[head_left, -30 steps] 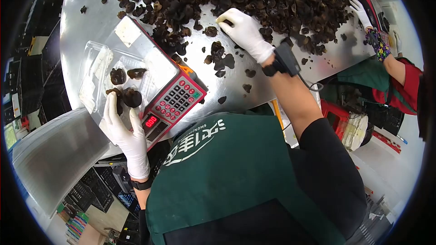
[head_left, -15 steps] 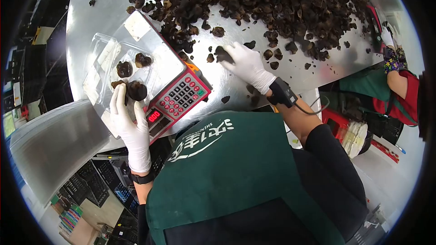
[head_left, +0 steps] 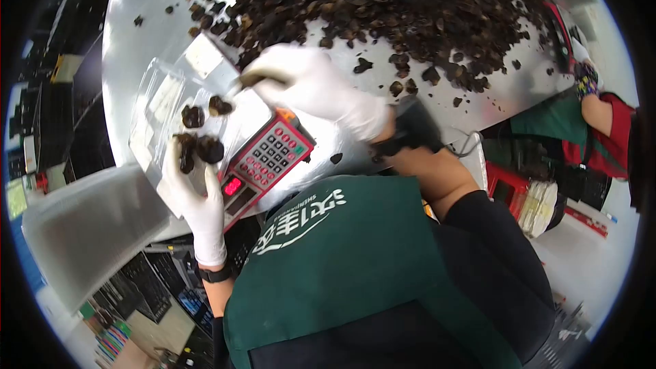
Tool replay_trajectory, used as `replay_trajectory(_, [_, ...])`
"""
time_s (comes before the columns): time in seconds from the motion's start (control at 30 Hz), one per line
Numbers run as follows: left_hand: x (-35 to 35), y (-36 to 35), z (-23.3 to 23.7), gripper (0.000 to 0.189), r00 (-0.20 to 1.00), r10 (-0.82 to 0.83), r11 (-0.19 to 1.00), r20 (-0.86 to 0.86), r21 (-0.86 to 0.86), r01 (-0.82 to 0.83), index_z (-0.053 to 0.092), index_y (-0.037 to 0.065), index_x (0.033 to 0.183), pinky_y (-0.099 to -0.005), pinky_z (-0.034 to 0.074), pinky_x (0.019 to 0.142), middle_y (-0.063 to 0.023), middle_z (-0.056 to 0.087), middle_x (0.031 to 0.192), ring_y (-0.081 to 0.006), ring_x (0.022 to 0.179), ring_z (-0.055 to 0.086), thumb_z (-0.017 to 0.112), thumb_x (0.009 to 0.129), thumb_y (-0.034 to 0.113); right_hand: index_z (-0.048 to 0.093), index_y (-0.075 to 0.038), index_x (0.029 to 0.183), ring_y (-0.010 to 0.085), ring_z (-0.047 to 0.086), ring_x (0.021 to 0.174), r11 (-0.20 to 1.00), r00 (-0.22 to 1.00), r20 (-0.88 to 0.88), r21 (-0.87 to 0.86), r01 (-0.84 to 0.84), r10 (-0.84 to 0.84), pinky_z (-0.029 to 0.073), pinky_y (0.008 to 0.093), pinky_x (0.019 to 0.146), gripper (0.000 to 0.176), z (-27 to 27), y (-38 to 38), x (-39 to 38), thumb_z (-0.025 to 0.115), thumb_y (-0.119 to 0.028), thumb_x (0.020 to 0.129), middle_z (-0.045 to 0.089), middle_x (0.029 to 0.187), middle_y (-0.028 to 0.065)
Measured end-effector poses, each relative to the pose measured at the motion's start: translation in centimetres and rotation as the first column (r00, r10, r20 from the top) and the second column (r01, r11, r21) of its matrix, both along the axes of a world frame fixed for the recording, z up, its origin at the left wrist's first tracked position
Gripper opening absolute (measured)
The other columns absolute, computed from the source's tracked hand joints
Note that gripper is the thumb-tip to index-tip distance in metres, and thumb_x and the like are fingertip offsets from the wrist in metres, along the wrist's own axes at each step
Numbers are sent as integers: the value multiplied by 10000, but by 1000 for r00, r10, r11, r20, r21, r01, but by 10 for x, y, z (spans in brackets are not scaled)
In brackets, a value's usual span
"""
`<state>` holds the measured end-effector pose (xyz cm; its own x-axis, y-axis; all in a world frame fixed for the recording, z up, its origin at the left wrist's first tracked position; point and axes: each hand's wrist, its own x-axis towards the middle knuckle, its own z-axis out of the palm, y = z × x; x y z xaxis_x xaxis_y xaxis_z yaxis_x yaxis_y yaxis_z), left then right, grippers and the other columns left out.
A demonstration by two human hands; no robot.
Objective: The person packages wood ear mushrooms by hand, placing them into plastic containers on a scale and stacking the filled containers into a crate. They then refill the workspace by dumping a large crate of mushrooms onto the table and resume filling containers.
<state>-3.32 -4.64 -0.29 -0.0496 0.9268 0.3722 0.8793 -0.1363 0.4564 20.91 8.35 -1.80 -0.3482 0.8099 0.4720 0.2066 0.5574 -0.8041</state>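
A clear plastic box lies opened out on the weighing scale, whose red digits are lit. Several dark wood ear mushrooms sit in it. My left hand, white-gloved, rests at the box's near side with thumb and fingers stretched apart; its fingertips are beside a mushroom. Over the scale's right edge, my right hand is smeared by motion, also in a white glove. A dark brown streak, seemingly a wood ear mushroom, shows between its thumb and fingers.
A large heap of wood ear mushrooms covers the far side of the metal table. Loose pieces lie near it. A translucent bin stands at the left. At the right a co-worker's sleeve and gloved hand are by another scale.
My right hand has moved left from the tabletop to above the scale, apparently carrying a wood ear mushroom. My left hand stays at the box, its fingers slightly lower and apart.
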Motion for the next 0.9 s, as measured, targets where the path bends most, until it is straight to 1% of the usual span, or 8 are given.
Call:
replay_trajectory(0.1, [-1,2,-7,811,990,-14,997,142,80,2,287,-45,1504,-450,336,1142,-243,409,1475,-362,1326,460,696,806,0,702,-168,885,236,682,778,960,986,149,261,-105,68,543,362,644,140,32,-6,-59,689,-263,784,655,829,10])
replay_trajectory(0.17, [1,2,-9,880,975,-4,995,221,100,-19,182,-33,1541,-473,264,1182,-240,321,1536,-366,1398,378,682,817,0,699,-107,882,273,683,764,921,949,301,337,-195,91,543,372,629,257,31,-6,-98,701,-345,784,659,865,103])
replay_trajectory(0.23, [6,0,-4,857,961,-6,998,277,66,-13,125,10,1566,-461,214,1199,-225,253,1587,-340,1457,290,641,882,24,694,-82,1015,309,636,1019,891,899,423,442,-100,-109,465,468,919,486,18,-18,-114,689,-510,784,676,1041,138])
replay_trajectory(0.43, [-9,0,-6,673,998,11,995,56,-100,-5,302,-9,1519,-442,229,1189,-203,364,1543,-320,1432,345,588,911,40,674,-89,1089,292,641,989,991,959,271,80,-110,85,498,386,882,353,28,-29,-20,675,-348,849,668,990,104])
replay_trajectory(0.5, [-4,2,-8,653,997,2,1000,80,-13,-1,368,-39,1475,-450,279,1167,-224,446,1471,-363,1367,420,581,857,-35,699,-52,1105,326,633,1012,970,991,22,-206,131,-130,502,374,912,290,6,-44,45,664,-143,831,665,1131,140])
replay_trajectory(0.63, [-1,5,-6,647,998,0,1000,56,-19,1,346,-29,1486,-448,291,1168,-209,431,1483,-348,1371,419,567,878,-34,674,-96,1150,285,613,1039,923,863,452,-184,337,-225,511,364,882,368,-56,-108,148,704,-81,783,639,1123,102])
replay_trajectory(0.73, [-3,3,-7,645,999,-15,999,37,-37,16,332,-25,1493,-449,304,1161,-205,426,1486,-341,1373,419,559,889,-32,678,-121,1116,271,624,979,964,811,585,-209,163,-10,519,358,839,348,-62,-154,153,717,-70,774,643,1103,84])
replay_trajectory(0.9, [-5,3,-8,630,998,-28,999,49,-43,30,349,-16,1489,-447,320,1148,-202,431,1479,-337,1360,429,552,893,-38,677,-110,1001,255,626,925,952,882,415,-105,289,-222,524,337,793,225,-101,-161,141,693,-25,794,643,1030,50])
